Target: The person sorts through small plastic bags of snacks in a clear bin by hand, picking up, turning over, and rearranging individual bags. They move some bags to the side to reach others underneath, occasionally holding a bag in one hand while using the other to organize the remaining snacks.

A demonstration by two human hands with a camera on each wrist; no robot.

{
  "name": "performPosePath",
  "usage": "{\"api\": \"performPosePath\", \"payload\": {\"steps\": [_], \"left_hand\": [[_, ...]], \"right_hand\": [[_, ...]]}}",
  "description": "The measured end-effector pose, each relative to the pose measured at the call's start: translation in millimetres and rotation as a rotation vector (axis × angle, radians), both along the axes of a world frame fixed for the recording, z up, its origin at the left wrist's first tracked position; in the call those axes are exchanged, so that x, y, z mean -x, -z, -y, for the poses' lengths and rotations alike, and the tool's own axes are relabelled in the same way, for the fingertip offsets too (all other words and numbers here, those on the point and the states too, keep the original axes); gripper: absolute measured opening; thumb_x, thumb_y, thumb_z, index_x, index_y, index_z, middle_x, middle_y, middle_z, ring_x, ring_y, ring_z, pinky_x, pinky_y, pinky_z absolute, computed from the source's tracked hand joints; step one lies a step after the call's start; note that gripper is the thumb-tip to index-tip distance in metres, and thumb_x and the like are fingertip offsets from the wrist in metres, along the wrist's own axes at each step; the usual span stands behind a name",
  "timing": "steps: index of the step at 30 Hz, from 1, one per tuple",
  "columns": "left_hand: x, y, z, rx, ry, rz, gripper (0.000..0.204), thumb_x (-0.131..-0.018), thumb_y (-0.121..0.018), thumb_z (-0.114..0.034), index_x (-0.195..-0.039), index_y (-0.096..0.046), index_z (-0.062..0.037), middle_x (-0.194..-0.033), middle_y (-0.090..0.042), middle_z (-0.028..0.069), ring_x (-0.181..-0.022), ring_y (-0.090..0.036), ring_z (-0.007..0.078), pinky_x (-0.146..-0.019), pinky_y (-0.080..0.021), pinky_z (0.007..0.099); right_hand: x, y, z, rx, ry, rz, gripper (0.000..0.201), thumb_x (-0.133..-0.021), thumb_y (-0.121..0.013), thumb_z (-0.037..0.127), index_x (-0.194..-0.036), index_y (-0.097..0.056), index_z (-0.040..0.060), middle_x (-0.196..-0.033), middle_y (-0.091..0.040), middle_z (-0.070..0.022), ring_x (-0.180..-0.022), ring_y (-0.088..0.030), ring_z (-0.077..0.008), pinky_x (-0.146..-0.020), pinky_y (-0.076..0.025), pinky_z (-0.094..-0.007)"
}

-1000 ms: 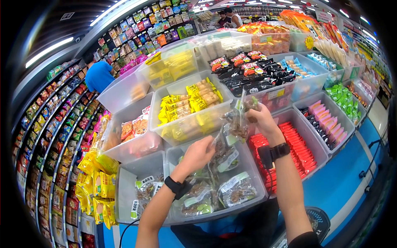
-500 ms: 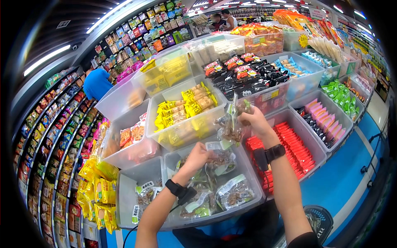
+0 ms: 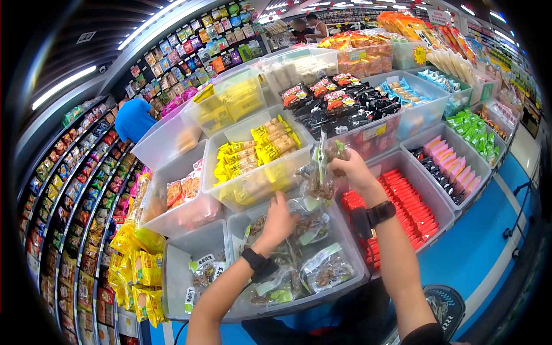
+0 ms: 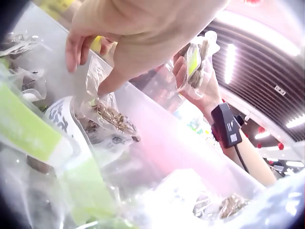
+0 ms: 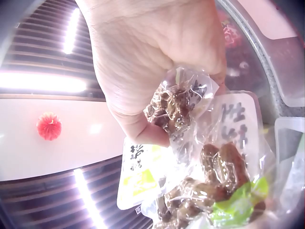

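Note:
My right hand (image 3: 353, 172) grips several clear bags of brown food (image 3: 319, 181) above the back right of a translucent bin (image 3: 360, 256). In the right wrist view, its thumb and fingers (image 5: 162, 133) close round one bag, with other bags (image 5: 205, 191) below. My left hand (image 3: 277, 221) hovers low over the bin with fingers spread, nothing visibly held. Its thumb is by a clear bag (image 4: 112, 119) in the left wrist view; whether they touch I cannot tell. More bags (image 3: 328, 270) with white and green labels lie in the bin.
Left of this bin is another with a few bags (image 3: 204, 270). Behind stands a bin of yellow packets (image 3: 253, 152); red packets (image 3: 402, 204) fill one on the right. Yellow bags (image 3: 146, 267) hang at the left. A person in blue (image 3: 133, 119) stands by the shelves.
My left hand has parted from the clear packaging it pinched a second ago, moved slightly left and spread its fingers. My right hand has shifted slightly left and down in view, still gripping the bags.

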State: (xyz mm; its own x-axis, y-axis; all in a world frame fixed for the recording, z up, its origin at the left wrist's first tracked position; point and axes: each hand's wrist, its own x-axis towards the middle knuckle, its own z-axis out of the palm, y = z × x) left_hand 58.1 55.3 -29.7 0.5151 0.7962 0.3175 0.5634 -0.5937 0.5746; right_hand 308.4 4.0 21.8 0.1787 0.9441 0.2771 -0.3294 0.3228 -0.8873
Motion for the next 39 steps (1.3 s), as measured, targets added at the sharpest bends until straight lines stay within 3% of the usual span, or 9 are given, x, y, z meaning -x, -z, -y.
{"api": "performPosePath", "payload": {"steps": [3, 5, 9, 11, 18, 20, 31, 36, 39], "left_hand": [[-4, -4, 9, -0.374, -0.048, -0.29, 0.038, -0.082, -0.074, -0.014, -0.109, -0.052, 0.0013, -0.1, -0.058, 0.0228, -0.092, -0.062, 0.04, -0.085, -0.05, 0.0489], [-7, -2, 4, 0.066, 0.029, -0.386, 0.031, -0.087, -0.069, -0.027, -0.103, -0.066, -0.0016, -0.114, -0.057, 0.0282, -0.103, -0.057, 0.0436, -0.09, -0.049, 0.0494], [-3, -20, 16, 0.2, 0.117, -0.639, 0.039, -0.089, -0.065, -0.04, -0.109, -0.073, -0.0083, -0.126, -0.053, 0.0302, -0.118, -0.051, 0.0443, -0.098, -0.044, 0.0513], [7, -23, 19, 0.021, 0.172, -0.747, 0.049, -0.087, -0.066, -0.047, -0.123, -0.07, -0.0137, -0.13, -0.052, 0.0292, -0.127, -0.044, 0.0434, -0.106, -0.037, 0.0523], [13, -13, 17, -0.053, 0.217, -0.724, 0.052, -0.084, -0.071, -0.05, -0.123, -0.071, -0.0153, -0.128, -0.055, 0.0244, -0.124, -0.046, 0.0402, -0.106, -0.036, 0.0486], [12, -18, 19, -0.057, 0.267, -0.631, 0.047, -0.084, -0.073, -0.045, -0.12, -0.072, -0.0147, -0.127, -0.056, 0.0227, -0.123, -0.048, 0.0383, -0.104, -0.037, 0.0473], [2, -24, 12, 0.088, 0.44, -0.706, 0.06, -0.081, -0.075, -0.035, -0.133, -0.06, -0.0081, -0.128, -0.058, 0.0197, -0.122, -0.052, 0.0374, -0.101, -0.04, 0.0494], [2, -38, 12, -0.027, 0.339, -0.609, 0.058, -0.079, -0.077, -0.035, -0.123, -0.063, -0.0004, -0.122, -0.06, 0.0212, -0.121, -0.052, 0.0383, -0.102, -0.04, 0.0496], [5, -67, 13, 0.034, 0.319, -0.423, 0.044, -0.084, -0.073, -0.03, -0.113, -0.065, 0.0017, -0.117, -0.062, 0.0216, -0.105, -0.061, 0.0361, -0.091, -0.048, 0.0436]], "right_hand": [[-1, -1, 0, 0.011, 0.004, -0.006, 0.022, -0.077, -0.066, 0.001, -0.096, -0.058, 0.0076, -0.074, -0.055, 0.0049, -0.056, -0.045, -0.0033, -0.046, -0.034, -0.0212], [0, 0, 0, 0.011, -0.008, -0.001, 0.022, -0.077, -0.066, 0.001, -0.097, -0.058, 0.0076, -0.074, -0.055, 0.005, -0.057, -0.046, -0.0034, -0.046, -0.034, -0.0212], [5, -4, 5, 0.022, -0.002, -0.006, 0.022, -0.077, -0.066, 0.001, -0.098, -0.058, 0.006, -0.076, -0.055, 0.0044, -0.059, -0.046, -0.004, -0.048, -0.035, -0.022], [4, -3, 4, 0.03, -0.003, -0.013, 0.022, -0.077, -0.066, 0.001, -0.098, -0.058, 0.0053, -0.076, -0.055, 0.0042, -0.059, -0.046, -0.0042, -0.049, -0.036, -0.0223], [3, -3, 3, 0.001, 0.006, 0.032, 0.02, -0.078, -0.065, 0.0, -0.097, -0.059, 0.0036, -0.076, -0.054, 0.0034, -0.059, -0.046, -0.0046, -0.05, -0.035, -0.0231], [7, -7, 6, 0.005, 0.006, 0.043, 0.008, -0.078, -0.064, 0.003, -0.08, -0.059, 0.0079, -0.07, -0.055, 0.0044, -0.058, -0.045, -0.0055, -0.054, -0.033, -0.0241], [8, -3, 2, -0.024, -0.012, 0.088, 0.015, -0.078, -0.065, 0.001, -0.091, -0.059, 0.0047, -0.075, -0.055, 0.0041, -0.062, -0.046, -0.005, -0.056, -0.036, -0.0235], [11, -5, 5, -0.02, -0.039, 0.067, 0.023, -0.078, -0.065, 0.0, -0.1, -0.061, 0.0026, -0.081, -0.057, 0.0036, -0.065, -0.049, -0.005, -0.058, -0.039, -0.0234], [13, -8, 6, -0.052, -0.016, 0.064, 0.009, -0.078, -0.063, 0.002, -0.084, -0.058, 0.0075, -0.072, -0.053, 0.0052, -0.06, -0.042, -0.0048, -0.055, -0.032, -0.0235]]}}
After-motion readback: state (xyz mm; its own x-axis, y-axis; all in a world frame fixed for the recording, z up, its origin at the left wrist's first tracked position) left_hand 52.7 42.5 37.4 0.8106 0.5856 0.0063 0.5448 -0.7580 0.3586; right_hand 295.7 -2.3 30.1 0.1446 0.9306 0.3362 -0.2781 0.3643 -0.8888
